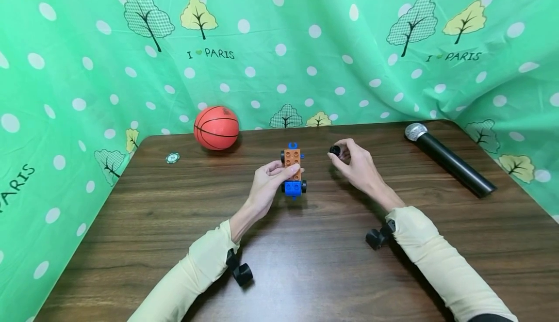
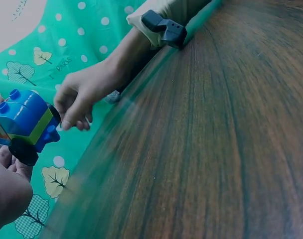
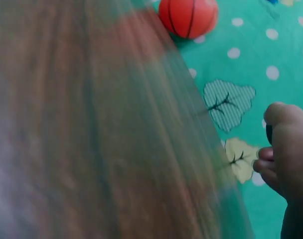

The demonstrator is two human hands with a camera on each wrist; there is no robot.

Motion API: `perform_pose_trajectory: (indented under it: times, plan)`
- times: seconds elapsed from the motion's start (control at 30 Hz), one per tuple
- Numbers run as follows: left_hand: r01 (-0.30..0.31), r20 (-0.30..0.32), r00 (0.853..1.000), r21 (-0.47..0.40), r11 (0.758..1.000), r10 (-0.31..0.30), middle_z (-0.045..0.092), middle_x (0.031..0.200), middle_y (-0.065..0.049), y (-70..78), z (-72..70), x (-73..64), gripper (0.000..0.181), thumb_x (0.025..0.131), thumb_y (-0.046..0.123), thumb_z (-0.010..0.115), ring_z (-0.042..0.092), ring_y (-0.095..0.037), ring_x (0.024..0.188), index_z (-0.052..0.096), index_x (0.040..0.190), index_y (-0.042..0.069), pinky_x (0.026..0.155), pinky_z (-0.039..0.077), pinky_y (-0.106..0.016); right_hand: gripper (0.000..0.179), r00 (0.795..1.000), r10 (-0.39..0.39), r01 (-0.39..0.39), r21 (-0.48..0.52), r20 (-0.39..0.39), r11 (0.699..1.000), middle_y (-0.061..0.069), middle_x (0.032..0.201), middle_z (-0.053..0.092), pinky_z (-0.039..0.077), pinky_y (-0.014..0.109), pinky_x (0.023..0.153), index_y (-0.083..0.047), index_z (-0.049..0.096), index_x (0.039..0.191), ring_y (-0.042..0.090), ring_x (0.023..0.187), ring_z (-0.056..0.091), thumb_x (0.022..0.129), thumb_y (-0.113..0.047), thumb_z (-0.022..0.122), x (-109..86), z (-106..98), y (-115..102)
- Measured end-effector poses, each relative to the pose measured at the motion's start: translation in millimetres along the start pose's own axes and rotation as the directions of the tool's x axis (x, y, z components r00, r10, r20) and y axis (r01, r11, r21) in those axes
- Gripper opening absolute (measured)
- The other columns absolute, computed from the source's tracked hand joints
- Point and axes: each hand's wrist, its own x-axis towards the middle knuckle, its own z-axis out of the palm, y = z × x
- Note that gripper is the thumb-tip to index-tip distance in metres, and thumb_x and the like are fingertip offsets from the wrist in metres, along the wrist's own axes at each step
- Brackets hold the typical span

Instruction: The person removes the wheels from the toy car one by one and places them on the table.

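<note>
My left hand (image 1: 264,188) grips a toy car (image 1: 292,170) built of orange and blue blocks, thumb across its top, held above the table. Black wheels show on it at the upper left and on both sides of the blue end. A bare blue peg (image 1: 302,156) sticks out at its upper right. In the left wrist view the car's blue end (image 2: 23,113) has a yellow-green strip. To the right of the car, my right hand (image 1: 355,164) pinches a small black wheel (image 1: 335,150) between thumb and fingers. That wheel is mostly hidden in the right wrist view.
An orange-red toy basketball (image 1: 216,128) stands at the back left, with a small round chip (image 1: 172,157) beside it. A black microphone (image 1: 450,159) lies at the right on the brown wooden table (image 1: 305,273). Green patterned cloth (image 1: 279,70) hangs behind.
</note>
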Motion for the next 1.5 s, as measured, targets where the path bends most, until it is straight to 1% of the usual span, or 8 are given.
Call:
perform_pose_trajectory:
  times: [0.23, 0.37, 0.7, 1.0, 1.13, 1.27, 1.37, 1.5]
  plan:
    - [0.000, 0.035, 0.999, 0.009, 1.000, 0.000, 0.077, 0.104, -0.013, 0.8, -0.4, -0.6, 0.034, 0.096, 0.019, 0.074, 0.072, -0.019, 0.102, 0.068, 0.121, -0.004, 0.106, 0.045, -0.037, 0.025, 0.987, 0.092, -0.067, -0.184, 0.129, 0.981, 0.019, 0.102, 0.064, 0.050, 0.053, 0.080, 0.001, 0.062, 0.115, 0.036, 0.093, 0.061, 0.100, -0.018, 0.069, -2.8, -6.2, 24.7]
    - [0.002, 0.038, 0.999, 0.002, 1.000, -0.002, 0.077, 0.104, -0.013, 0.3, -0.5, -0.8, 0.032, 0.097, 0.017, 0.074, 0.072, -0.019, 0.101, 0.068, 0.120, -0.004, 0.104, 0.047, -0.037, 0.028, 0.980, 0.120, -0.080, -0.237, 0.159, 0.968, 0.023, 0.103, 0.063, 0.047, 0.056, 0.084, 0.005, 0.064, 0.114, 0.041, 0.096, 0.058, 0.099, -0.018, 0.070, -3.3, -6.5, 33.6]
    - [0.000, 0.048, 0.999, 0.014, 1.000, 0.000, 0.078, 0.102, -0.012, 0.0, -1.0, -0.8, 0.029, 0.096, 0.017, 0.074, 0.072, -0.017, 0.100, 0.069, 0.117, -0.003, 0.105, 0.046, -0.036, 0.032, 0.972, 0.143, -0.080, -0.311, 0.187, 0.947, 0.025, 0.099, 0.060, 0.044, 0.056, 0.082, 0.011, 0.068, 0.110, 0.044, 0.094, 0.053, 0.098, -0.018, 0.072, -1.0, -6.3, 41.0]
    - [-0.004, 0.031, 1.000, 0.018, 1.000, 0.003, 0.078, 0.100, -0.011, -1.1, -0.1, 0.9, 0.027, 0.095, 0.016, 0.075, 0.072, -0.017, 0.097, 0.069, 0.115, -0.001, 0.103, 0.046, -0.036, 0.046, 0.955, 0.249, -0.195, -0.291, 0.161, 0.937, 0.027, 0.106, 0.057, 0.044, 0.059, 0.089, 0.011, 0.062, 0.126, 0.047, 0.106, 0.051, 0.103, -0.029, 0.066, -3.3, -8.5, 31.0]
    - [-0.006, 0.017, 1.000, 0.011, 1.000, 0.006, 0.078, 0.100, -0.011, -1.2, 1.6, 1.6, 0.028, 0.095, 0.015, 0.075, 0.072, -0.017, 0.097, 0.069, 0.117, -0.002, 0.103, 0.046, -0.036, 0.040, 0.965, 0.227, -0.203, -0.178, 0.131, 0.963, 0.020, 0.099, 0.059, 0.046, 0.054, 0.083, 0.007, 0.062, 0.123, 0.039, 0.096, 0.055, 0.106, -0.029, 0.061, -5.9, -5.3, 9.9]
    - [-0.002, 0.008, 1.000, -0.006, 1.000, 0.002, 0.078, 0.100, -0.012, -0.5, 3.5, 1.9, 0.029, 0.096, 0.014, 0.074, 0.073, -0.018, 0.097, 0.068, 0.118, -0.003, 0.103, 0.047, -0.035, 0.028, 0.968, 0.187, -0.196, 0.041, 0.167, 0.980, 0.011, 0.093, 0.064, 0.049, 0.040, 0.075, 0.001, 0.067, 0.116, 0.026, 0.083, 0.059, 0.107, -0.025, 0.059, -10.6, 3.7, -20.8]
    - [-0.007, -0.007, 1.000, -0.004, 1.000, 0.007, 0.077, 0.099, -0.011, -0.3, 5.0, 3.3, 0.028, 0.096, 0.014, 0.074, 0.072, -0.016, 0.096, 0.068, 0.117, -0.003, 0.100, 0.049, -0.033, 0.025, 0.957, 0.178, -0.229, 0.221, 0.230, 0.948, 0.011, 0.090, 0.068, 0.051, 0.032, 0.070, -0.001, 0.067, 0.115, 0.026, 0.079, 0.063, 0.109, -0.022, 0.055, -18.4, 11.4, -43.6]
    - [-0.021, -0.051, 0.998, -0.003, 1.000, 0.021, 0.077, 0.099, -0.010, 0.0, 7.2, 5.7, 0.028, 0.095, 0.014, 0.074, 0.071, -0.014, 0.094, 0.068, 0.115, -0.005, 0.095, 0.051, -0.031, 0.026, 0.932, 0.184, -0.309, 0.416, 0.314, 0.856, 0.013, 0.085, 0.065, 0.052, 0.032, 0.065, 0.002, 0.062, 0.114, 0.029, 0.074, 0.062, 0.112, -0.019, 0.047, -28.6, 21.1, -66.9]
